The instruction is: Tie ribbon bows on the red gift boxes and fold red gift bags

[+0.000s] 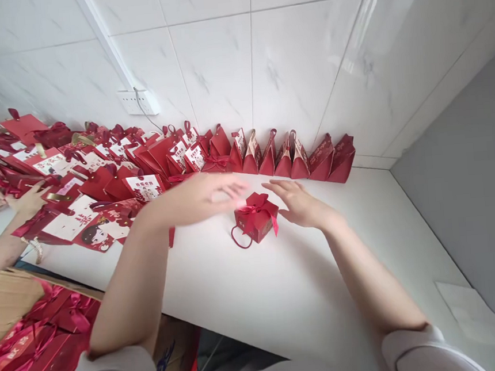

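Looks like a packing workshop or hand-assembly room, though hard to say which. Seen in the many similar red gift boxes (339, 160) crowded along a plain white worktop (221, 280), in the open cardboard carton (6, 304) filled with more ribbon-tied boxes (50, 360), and in another person's hands (27, 200) close beside the rows. Fitted out plainly, with marbled tiles (215, 67) on the wall, surface-run trunking (107, 42) and a socket strip (131, 102).

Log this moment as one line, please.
red box: bow-topped, on white table | left hand: open, blurred, near box | right hand: open, beside box | red packages: row behind
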Motion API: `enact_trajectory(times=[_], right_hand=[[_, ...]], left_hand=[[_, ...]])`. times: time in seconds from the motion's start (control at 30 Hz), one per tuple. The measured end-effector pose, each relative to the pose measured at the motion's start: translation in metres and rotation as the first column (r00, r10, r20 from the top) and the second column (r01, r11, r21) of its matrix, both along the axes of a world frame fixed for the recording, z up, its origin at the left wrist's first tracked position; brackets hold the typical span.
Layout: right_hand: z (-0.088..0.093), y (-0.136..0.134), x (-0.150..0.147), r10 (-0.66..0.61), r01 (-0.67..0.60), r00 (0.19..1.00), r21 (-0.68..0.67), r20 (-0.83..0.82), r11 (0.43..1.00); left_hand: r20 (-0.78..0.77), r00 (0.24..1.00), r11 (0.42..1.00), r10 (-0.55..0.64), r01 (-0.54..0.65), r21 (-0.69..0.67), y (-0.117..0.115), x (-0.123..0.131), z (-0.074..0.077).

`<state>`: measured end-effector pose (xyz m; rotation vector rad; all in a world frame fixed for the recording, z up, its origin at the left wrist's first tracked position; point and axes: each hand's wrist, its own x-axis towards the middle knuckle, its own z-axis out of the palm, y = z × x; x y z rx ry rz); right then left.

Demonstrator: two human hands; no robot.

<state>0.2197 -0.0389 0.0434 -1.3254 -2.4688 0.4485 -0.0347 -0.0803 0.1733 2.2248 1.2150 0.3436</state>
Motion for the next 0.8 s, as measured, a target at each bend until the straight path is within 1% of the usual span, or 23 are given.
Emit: enact_trajectory(times=[0.03,0.07,0.1,0.13,0.2,0.27,0.3,0.33,0.4,0.5,0.57,0.63,0.7,0.77,0.8], right_hand=[[0.004,-0.008,0.009,-0.023,0.024,0.999,0.017,-0.041,1.0],[0.008,-0.015,0.016,-0.037,0.039,0.996,0.019,-0.085,0.999],[0.01,-0.021,0.021,-0.042,0.044,0.991,0.018,-0.124,0.999],[0.011,-0.027,0.023,-0.043,0.046,0.987,0.018,-0.156,0.999],[0.009,-0.036,0.021,-0.024,0.032,0.981,0.036,-0.195,0.999],[0.003,-0.043,0.011,0.025,-0.007,0.98,0.092,-0.199,0.996],[-0.001,-0.046,0.005,0.057,-0.032,0.98,0.13,-0.193,0.991],[-0.005,-0.049,-0.002,0.084,-0.053,0.979,0.167,-0.185,0.984],[-0.016,-0.052,-0.016,0.106,-0.067,0.982,0.239,-0.156,0.969],[-0.034,-0.05,-0.033,0.081,-0.048,0.993,0.341,-0.083,0.939],[-0.046,-0.048,-0.04,0.074,-0.049,0.996,0.405,-0.047,0.913],[-0.054,-0.045,-0.042,0.078,-0.05,0.996,0.444,-0.046,0.895],[-0.056,-0.043,-0.039,0.094,-0.045,0.991,0.432,-0.091,0.901],[-0.052,-0.042,-0.033,0.132,-0.064,0.975,0.347,-0.178,0.936],[-0.048,-0.042,-0.029,0.151,-0.084,0.962,0.283,-0.226,0.956]], left_hand=[[0.032,0.993,0.993,0.111,-0.112,0.027,0.01,0.002,0.0],[0.069,0.976,0.976,0.209,-0.212,0.051,0.017,0.005,-0.005],[0.107,0.954,0.955,0.279,-0.288,0.071,0.024,0.009,-0.015],[0.143,0.936,0.939,0.321,-0.335,0.081,0.028,0.012,-0.028],[0.204,0.92,0.934,0.336,-0.353,0.056,0.033,0.016,-0.061],[0.233,0.916,0.943,0.327,-0.333,-0.014,0.036,0.016,-0.096],[0.241,0.916,0.945,0.321,-0.327,-0.019,0.037,0.014,-0.112],[0.244,0.919,0.949,0.31,-0.313,-0.027,0.038,0.011,-0.126],[0.267,0.92,0.957,0.287,-0.286,-0.042,0.04,0.007,-0.148],[0.361,0.89,0.96,0.278,-0.275,-0.059,0.043,0.008,-0.17],[0.453,0.838,0.95,0.306,-0.303,-0.08,0.044,0.015,-0.181],[0.552,0.736,0.914,0.391,-0.383,-0.137,0.044,0.025,-0.192],[0.628,0.611,0.862,0.481,-0.459,-0.214,0.043,0.033,-0.201],[0.678,0.51,0.825,0.53,-0.496,-0.272,0.043,0.038,-0.207],[0.695,0.481,0.817,0.534,-0.503,-0.28,0.043,0.039,-0.208]])
